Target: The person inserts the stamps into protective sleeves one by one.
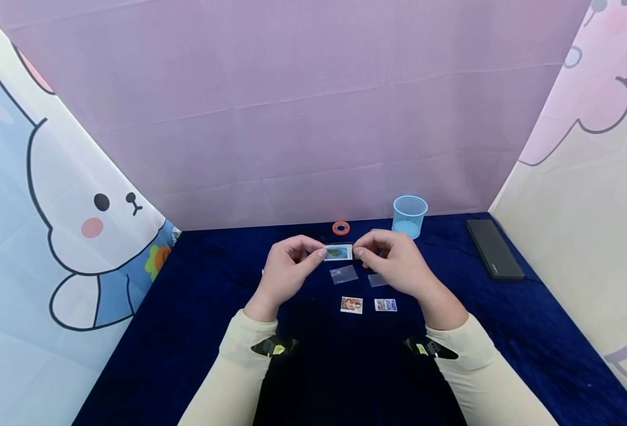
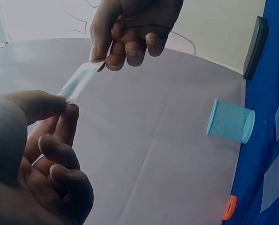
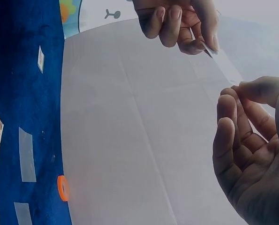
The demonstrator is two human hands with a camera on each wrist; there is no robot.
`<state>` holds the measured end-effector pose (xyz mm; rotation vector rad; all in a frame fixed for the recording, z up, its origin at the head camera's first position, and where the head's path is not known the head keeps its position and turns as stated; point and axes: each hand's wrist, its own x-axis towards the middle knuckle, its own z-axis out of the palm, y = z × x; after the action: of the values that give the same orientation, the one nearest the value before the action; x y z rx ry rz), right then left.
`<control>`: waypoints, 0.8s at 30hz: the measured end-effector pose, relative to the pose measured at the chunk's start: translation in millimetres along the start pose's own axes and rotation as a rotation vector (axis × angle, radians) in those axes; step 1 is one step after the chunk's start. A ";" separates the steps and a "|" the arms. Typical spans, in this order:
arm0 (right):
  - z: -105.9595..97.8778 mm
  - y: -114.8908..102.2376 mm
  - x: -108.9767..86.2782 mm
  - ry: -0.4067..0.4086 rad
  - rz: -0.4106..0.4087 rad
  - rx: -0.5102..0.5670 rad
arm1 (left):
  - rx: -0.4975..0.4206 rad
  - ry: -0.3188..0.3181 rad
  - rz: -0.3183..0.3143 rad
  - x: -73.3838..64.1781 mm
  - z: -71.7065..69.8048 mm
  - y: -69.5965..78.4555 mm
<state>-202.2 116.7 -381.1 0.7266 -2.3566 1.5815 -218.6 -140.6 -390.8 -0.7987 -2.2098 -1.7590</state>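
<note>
A white-bordered stamp (image 1: 338,252) with a blue and green picture is held up between both hands, above the dark blue cloth. My left hand (image 1: 291,267) pinches its left end between thumb and forefinger. On the opposite end, the thumb and forefinger of my right hand (image 1: 394,260) grip its edge. The left wrist view shows the stamp (image 2: 78,82) tilted, stretched from one hand to the other. Below the hands lie two clear plastic sleeves, one in the middle (image 1: 343,274) and one partly hidden by the right hand (image 1: 377,280).
Nearer me lie a brown-toned stamp (image 1: 351,305) and a bluish stamp (image 1: 385,305). An orange-red tape roll (image 1: 341,228) and a light blue mesh-sided cup (image 1: 409,218) stand behind the hands. A dark flat case (image 1: 494,248) lies at the right, near the fabric wall.
</note>
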 end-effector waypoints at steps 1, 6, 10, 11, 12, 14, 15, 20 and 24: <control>-0.3 -0.3 0.0 0.005 0.002 -0.002 | -0.001 0.004 0.000 0.3 -0.3 -0.8; -1.7 -1.2 0.1 0.020 0.009 -0.006 | -0.011 0.027 -0.020 1.3 -3.2 -0.7; -2.4 -0.2 -0.5 0.019 0.007 -0.013 | -0.006 0.045 -0.031 3.0 -6.5 -4.5; -2.5 0.5 -0.5 0.017 0.008 -0.016 | -0.009 0.050 -0.029 3.6 -7.4 -6.6; -2.8 1.1 -0.6 0.015 0.009 -0.020 | -0.009 0.055 -0.029 4.6 -8.7 -12.3; -3.3 2.3 -0.3 0.009 0.012 -0.025 | -0.012 0.065 -0.042 5.9 -10.7 -16.7; -3.6 3.3 0.0 0.007 0.013 -0.028 | -0.017 0.071 -0.049 6.5 -11.7 -19.7; -4.7 9.6 2.3 0.004 0.015 -0.056 | -0.021 0.112 -0.098 9.7 -16.1 -34.7; -5.4 14.9 4.2 0.000 0.029 -0.069 | 0.007 0.137 -0.138 12.0 -18.7 -46.2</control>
<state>-213.9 125.0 -389.1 0.6814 -2.4191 1.5024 -256.1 -161.5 -418.8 -0.5182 -2.2252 -1.8078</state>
